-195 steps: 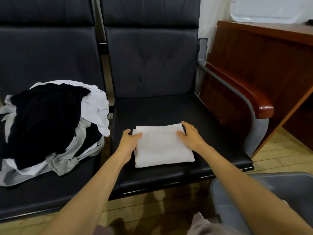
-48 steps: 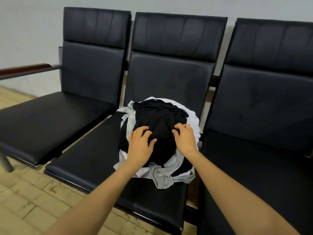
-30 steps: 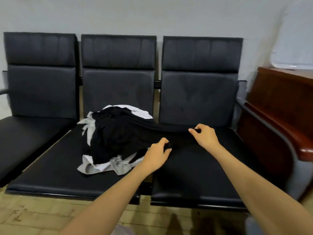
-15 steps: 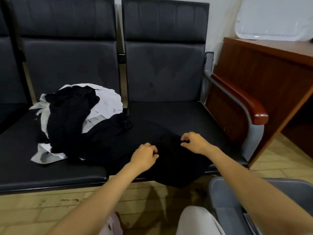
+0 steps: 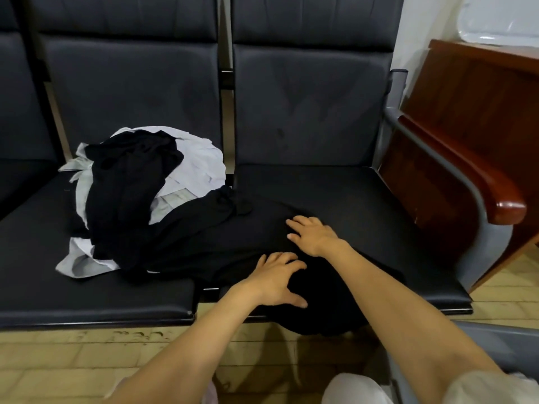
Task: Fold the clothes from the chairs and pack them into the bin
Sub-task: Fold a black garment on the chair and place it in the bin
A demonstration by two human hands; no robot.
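While both hands lie flat, the black garment (image 5: 215, 243) is spread across the seat of the right chair (image 5: 379, 199), its near edge hanging over the seat front toward 6 o'clock and its far end trailing toward 10 o'clock onto the pile. The left hand (image 5: 277, 282) presses on the garment with fingers splayed and gripping nothing. The right hand (image 5: 313, 236), just beyond it at 1 o'clock, rests on the same fabric with fingers extended, likewise released. Task progress is judged early to middle: this garment is laid out but no fold is yet made in it. The pile of clothes (image 5: 140, 193), black and pale grey items tangled together, waits on the middle chair (image 5: 43, 258) at 9 o'clock from the hands. The bin (image 5: 495, 336) shows only a grey rim at 4 o'clock; its contents cannot be seen. Compared with half a second earlier, both hands have changed from curled, pinching grips on the black fabric to flat contact, and the garment lies further onto the right seat. Compared with 6.5 seconds earlier, the folded white item is gone from this seat; whether it went into the bin cannot be confirmed.
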